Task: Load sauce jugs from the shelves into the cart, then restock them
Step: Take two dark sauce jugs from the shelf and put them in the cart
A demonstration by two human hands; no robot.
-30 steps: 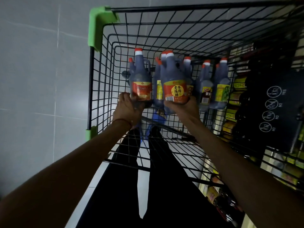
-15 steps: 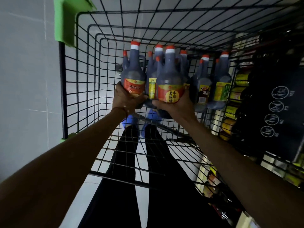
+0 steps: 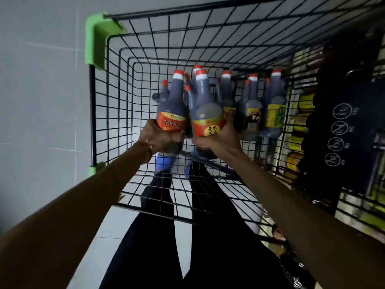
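Note:
I look down into a black wire cart with green corner caps. My left hand grips the base of a dark sauce jug with a red label. My right hand grips the base of a second dark jug with a red and yellow label. Both jugs are upright, side by side, inside the cart. Several more dark jugs with red caps stand behind them to the right along the cart's far end, one with a yellow-green label.
Shelves with dark bottles and yellow-labelled goods run along the cart's right side. A dark panel with round prohibition signs hangs on the cart's right. Grey tiled floor lies to the left. My dark trousers and blue shoes show below.
Both hands still hold their jugs, which stay low in the cart near the other jugs. The view has shifted, so the cart's green corner sits further right in the picture.

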